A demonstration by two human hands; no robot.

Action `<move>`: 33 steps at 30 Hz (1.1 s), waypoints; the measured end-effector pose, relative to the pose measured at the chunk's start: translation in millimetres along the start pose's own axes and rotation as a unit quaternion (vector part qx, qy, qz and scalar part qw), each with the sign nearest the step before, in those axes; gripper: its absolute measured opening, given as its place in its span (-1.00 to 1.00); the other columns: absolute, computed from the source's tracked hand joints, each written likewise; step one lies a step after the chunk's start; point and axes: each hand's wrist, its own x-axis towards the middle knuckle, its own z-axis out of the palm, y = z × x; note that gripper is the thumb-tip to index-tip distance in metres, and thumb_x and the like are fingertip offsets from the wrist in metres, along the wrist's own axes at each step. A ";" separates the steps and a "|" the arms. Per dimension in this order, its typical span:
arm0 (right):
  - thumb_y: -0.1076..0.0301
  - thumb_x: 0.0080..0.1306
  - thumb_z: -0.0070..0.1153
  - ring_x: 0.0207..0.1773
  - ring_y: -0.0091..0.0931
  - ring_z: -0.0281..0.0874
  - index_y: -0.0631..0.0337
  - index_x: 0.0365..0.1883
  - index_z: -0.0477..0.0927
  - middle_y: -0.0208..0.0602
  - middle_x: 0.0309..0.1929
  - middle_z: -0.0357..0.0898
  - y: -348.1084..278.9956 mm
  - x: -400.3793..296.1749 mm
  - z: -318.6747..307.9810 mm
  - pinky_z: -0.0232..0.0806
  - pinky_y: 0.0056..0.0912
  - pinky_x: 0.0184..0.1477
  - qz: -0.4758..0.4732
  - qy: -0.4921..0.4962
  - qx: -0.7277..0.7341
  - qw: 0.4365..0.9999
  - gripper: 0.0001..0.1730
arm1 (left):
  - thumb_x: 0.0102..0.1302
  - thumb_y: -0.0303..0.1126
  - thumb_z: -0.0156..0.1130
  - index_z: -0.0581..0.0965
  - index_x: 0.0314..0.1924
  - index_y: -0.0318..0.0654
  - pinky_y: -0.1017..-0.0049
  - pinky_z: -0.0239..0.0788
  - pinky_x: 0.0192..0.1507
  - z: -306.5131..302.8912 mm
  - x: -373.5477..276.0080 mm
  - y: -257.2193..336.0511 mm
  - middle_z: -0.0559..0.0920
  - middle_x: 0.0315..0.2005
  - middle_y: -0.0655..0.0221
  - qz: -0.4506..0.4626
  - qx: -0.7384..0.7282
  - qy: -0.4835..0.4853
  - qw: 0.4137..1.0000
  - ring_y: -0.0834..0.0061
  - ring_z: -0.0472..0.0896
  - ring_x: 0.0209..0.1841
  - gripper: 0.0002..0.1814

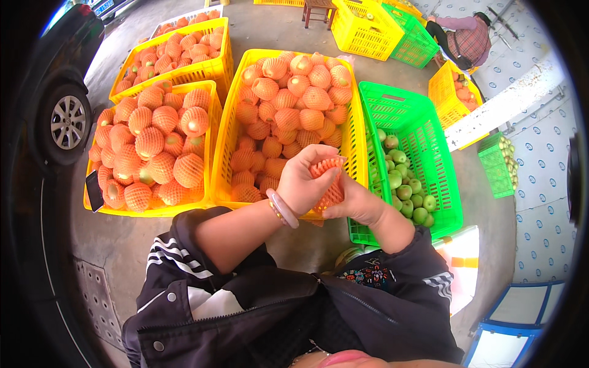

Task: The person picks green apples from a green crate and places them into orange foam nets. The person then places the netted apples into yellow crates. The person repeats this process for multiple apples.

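Note:
An orange foam fruit net (pixel 327 186) is gripped between both hands; whether a fruit sits inside it is hidden. My left hand (pixel 303 177), with a pale bangle at the wrist, curls around its upper left side. On the lower right side, my right hand (pixel 354 198) holds it too. Behind the hands stands a yellow plastic crate (pixel 222 161) of fruits in orange foam nets (pixel 287 118). Just right of my right hand is a green plastic crate (pixel 444 165), with bare green fruits (pixel 407 191) heaped along its left side.
More netted fruit fills a yellow crate (pixel 212 138) at left, where a phone (pixel 94 191) leans. A dark vehicle (pixel 27 138) borders the left. Beyond a white pole (pixel 511 101), a person (pixel 464 41) bends near another yellow crate (pixel 444 99). A wooden stool (pixel 318 5) stands behind.

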 end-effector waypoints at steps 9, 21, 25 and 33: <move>0.53 0.19 0.21 -0.01 -0.58 0.51 0.25 0.08 0.46 -0.40 -0.05 0.55 -17.8 -25.4 1.1 0.38 -0.47 0.06 -0.060 0.217 -0.166 0.960 -0.54 | -0.01 -0.26 0.56 0.21 0.34 -0.32 0.33 0.00 0.40 -15.8 -1.5 20.0 0.26 0.33 0.16 0.002 0.085 -0.136 0.987 0.39 0.16 0.39 -0.03; 0.62 0.12 0.07 -0.12 -0.35 0.51 0.24 0.00 0.30 -0.16 -0.18 0.47 11.8 -52.3 12.5 0.36 -0.35 -0.04 -0.180 0.279 -0.354 0.874 -0.55 | 0.29 -0.43 0.29 0.42 -0.02 -0.25 0.62 0.36 -0.19 -16.3 -14.1 22.1 0.55 -0.22 0.41 -0.081 -0.019 -0.208 0.975 0.69 0.51 -0.22 -0.69; 0.57 0.11 0.11 -0.08 -0.20 0.52 0.25 0.01 0.30 -0.07 -0.14 0.47 6.4 -54.4 16.2 0.37 -0.27 -0.02 -0.158 0.244 -0.427 0.856 -0.52 | 0.24 -0.51 0.33 0.41 -0.05 -0.24 0.60 0.37 -0.27 -12.8 -16.1 28.2 0.56 -0.26 0.45 -0.117 -0.049 -0.218 0.968 0.69 0.52 -0.27 -0.67; 0.40 0.16 0.23 -0.05 -0.22 0.57 0.21 0.07 0.46 -0.13 -0.14 0.57 1.8 -48.7 10.6 0.39 -0.29 -0.02 -0.014 0.207 -0.418 0.884 -0.52 | 0.11 -0.54 0.44 0.37 0.01 -0.20 0.53 0.38 0.02 -17.6 -11.0 4.4 0.55 -0.12 0.45 -0.038 0.040 -0.251 0.966 0.64 0.53 -0.05 -0.49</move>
